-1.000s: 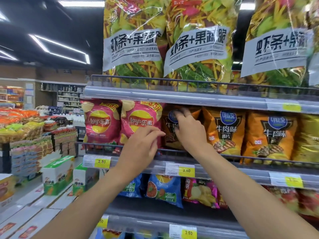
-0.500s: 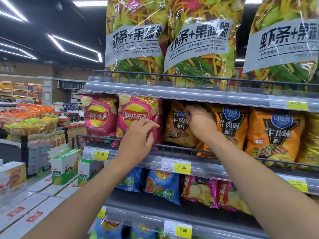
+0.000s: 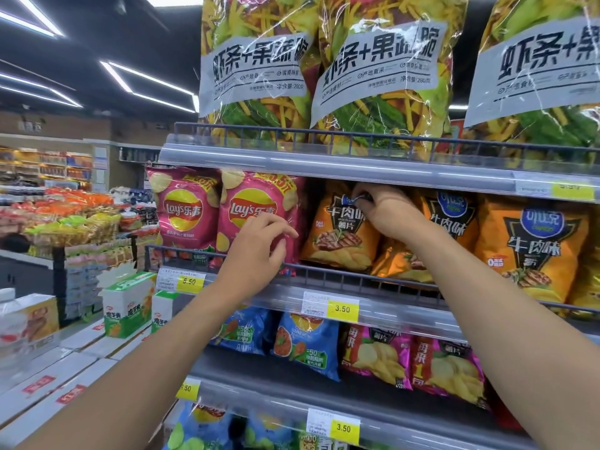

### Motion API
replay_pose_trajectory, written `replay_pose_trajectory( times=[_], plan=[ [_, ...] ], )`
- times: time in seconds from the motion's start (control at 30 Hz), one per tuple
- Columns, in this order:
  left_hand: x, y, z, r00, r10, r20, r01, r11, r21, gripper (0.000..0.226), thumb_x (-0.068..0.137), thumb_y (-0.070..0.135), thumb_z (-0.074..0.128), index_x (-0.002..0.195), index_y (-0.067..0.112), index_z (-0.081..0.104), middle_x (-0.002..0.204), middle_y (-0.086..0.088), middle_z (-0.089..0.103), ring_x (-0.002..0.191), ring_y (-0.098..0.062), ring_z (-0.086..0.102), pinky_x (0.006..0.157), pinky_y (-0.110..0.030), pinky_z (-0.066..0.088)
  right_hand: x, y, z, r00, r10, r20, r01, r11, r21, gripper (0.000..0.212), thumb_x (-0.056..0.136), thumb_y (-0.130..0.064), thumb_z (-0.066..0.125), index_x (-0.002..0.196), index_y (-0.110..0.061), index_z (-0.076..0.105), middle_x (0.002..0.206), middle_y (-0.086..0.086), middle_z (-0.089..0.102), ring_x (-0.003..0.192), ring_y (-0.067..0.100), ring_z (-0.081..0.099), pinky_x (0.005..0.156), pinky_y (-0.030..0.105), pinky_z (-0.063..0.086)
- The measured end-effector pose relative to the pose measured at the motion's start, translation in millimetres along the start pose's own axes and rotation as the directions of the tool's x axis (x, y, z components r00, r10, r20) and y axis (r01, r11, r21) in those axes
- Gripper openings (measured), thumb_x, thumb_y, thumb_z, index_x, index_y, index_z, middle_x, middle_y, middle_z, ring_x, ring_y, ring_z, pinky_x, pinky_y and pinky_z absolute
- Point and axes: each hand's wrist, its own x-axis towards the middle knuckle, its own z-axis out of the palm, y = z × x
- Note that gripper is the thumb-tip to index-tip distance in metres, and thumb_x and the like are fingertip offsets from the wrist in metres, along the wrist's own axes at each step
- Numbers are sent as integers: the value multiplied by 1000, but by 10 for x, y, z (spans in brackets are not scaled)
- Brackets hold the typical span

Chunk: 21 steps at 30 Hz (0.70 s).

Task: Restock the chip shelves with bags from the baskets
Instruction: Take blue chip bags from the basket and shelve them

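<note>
A supermarket aisle under a dark ceiling with light strips [image 3: 146,79]; low stands of goods [image 3: 74,222] lie to the left. The middle shelf [image 3: 389,308] has a wire rail and yellow price tags. An orange bag [image 3: 337,241] with a grilled-meat picture stands on it, tilted, between a pink bag [image 3: 250,209] and more orange ones. The right hand [image 3: 386,216] pinches its top edge. The left hand [image 3: 256,251] rests bent fingers on the pink bag; whether they pinch it I cannot tell.
</note>
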Motion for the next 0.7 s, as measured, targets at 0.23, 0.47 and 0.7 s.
replay_pose_trajectory(
  times=[0.23, 0.47, 0.7],
  plan=[
    [-11, 314, 32, 992, 104, 67, -106, 994, 18, 26, 102, 7, 57, 120, 15, 72, 123, 2, 62, 114, -14, 56, 97, -26, 47, -21, -176, 239, 999, 18, 51, -10, 988, -154, 40, 102, -23, 58, 141, -20, 52, 145, 15, 49, 124, 37, 55, 94, 39, 48],
    [267, 592, 258, 964, -39, 262, 65, 993, -93, 45, 104, 8, 52, 148, 16, 54, 152, -4, 47, 139, -21, 47, 110, -22, 33, -745, -202, 24, 941, -191, -279, 182, 982, -57, 32, 96, -15, 64, 128, -20, 64, 123, -1, 61, 102, 21, 64, 84, 41, 56],
    [369, 755, 561, 857, -192, 479, 184, 981, 62, 65, 106, 29, 48, 164, 36, 21, 175, -10, -2, 152, -48, 26, 121, -53, 35, -1215, 361, -30, 928, 117, -353, -185, 968, -167, 54, 88, -45, 74, 136, -33, 54, 136, 2, 46, 126, 25, 45, 77, 39, 55]
  ],
)
